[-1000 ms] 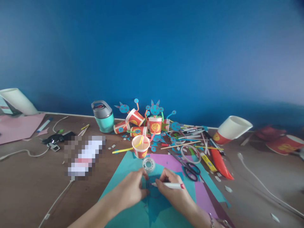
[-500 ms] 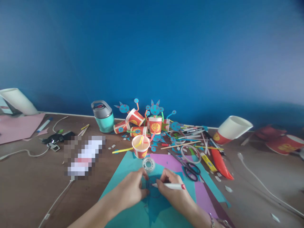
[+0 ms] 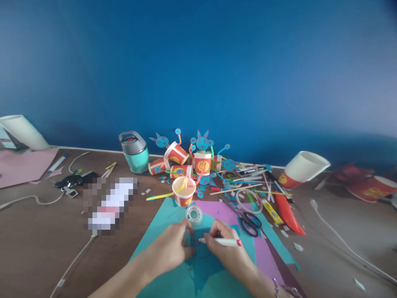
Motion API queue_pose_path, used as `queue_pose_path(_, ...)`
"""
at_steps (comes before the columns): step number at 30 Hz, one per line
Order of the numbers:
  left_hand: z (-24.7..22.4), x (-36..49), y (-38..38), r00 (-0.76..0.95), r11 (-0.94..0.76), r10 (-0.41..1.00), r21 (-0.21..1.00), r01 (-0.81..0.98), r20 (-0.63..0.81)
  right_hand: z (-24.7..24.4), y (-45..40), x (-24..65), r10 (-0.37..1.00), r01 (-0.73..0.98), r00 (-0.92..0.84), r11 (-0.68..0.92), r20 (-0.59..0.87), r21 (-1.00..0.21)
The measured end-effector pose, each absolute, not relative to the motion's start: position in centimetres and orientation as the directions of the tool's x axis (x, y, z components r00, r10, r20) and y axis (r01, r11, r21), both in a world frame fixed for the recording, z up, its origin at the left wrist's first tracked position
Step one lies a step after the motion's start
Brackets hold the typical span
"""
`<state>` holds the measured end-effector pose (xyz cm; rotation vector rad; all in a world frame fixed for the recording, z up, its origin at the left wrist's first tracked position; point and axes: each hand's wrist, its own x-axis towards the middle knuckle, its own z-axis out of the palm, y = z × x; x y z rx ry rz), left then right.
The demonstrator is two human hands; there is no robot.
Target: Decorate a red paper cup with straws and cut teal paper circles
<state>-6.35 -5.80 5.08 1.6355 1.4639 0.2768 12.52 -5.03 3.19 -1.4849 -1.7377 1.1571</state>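
In the head view my right hand point(image 3: 228, 246) grips a white marker with a red end cap point(image 3: 228, 242). The marker's tip touches a blue paper piece point(image 3: 203, 239), where a reddish outline is faintly drawn. My left hand point(image 3: 176, 243) rests at the left side of that piece, thumb and forefinger spread apart along its edge. Beneath both hands lies a teal paper sheet point(image 3: 155, 240). Just beyond my fingertips sits a roll of clear tape point(image 3: 194, 215). Scissors with dark handles point(image 3: 249, 223) lie to the right of my right hand.
Behind the tape stands a paper cup point(image 3: 183, 196) with bent straws. Several cups with blue paper faces point(image 3: 202, 163) cluster by the wall. A teal flask point(image 3: 135, 155) stands left of them. Straws, pens and a red packet point(image 3: 288, 213) lie right. A cable point(image 3: 74, 260) crosses the left.
The marker tip and my right hand have shifted very slightly over the blue paper. Everything else stays as it was.
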Motion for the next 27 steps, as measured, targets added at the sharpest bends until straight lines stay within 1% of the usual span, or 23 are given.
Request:
queue_pose_path(12, 5.11, -6.39, -5.87, 0.272, 0.086, 0.890, 0.721, 0.688, -0.366, 2.81, -5.16, 12.66, 0.972, 0.466, -0.220, 0.028, -0.085, -0.884)
queue_pose_path(18, 4.97, -6.38, -5.88, 0.277, 0.097, 0.882, 0.721, 0.686, -0.382, 2.97, -5.19, 12.63, 0.968, 0.474, -0.222, 0.006, -0.113, -0.881)
queue_pose_path(27, 5.28, -6.32, -5.91, 0.276, 0.094, 0.883, 0.719, 0.688, -0.379, 3.06, -5.03, 12.66, 0.966, 0.473, -0.234, 0.016, -0.108, -0.881)
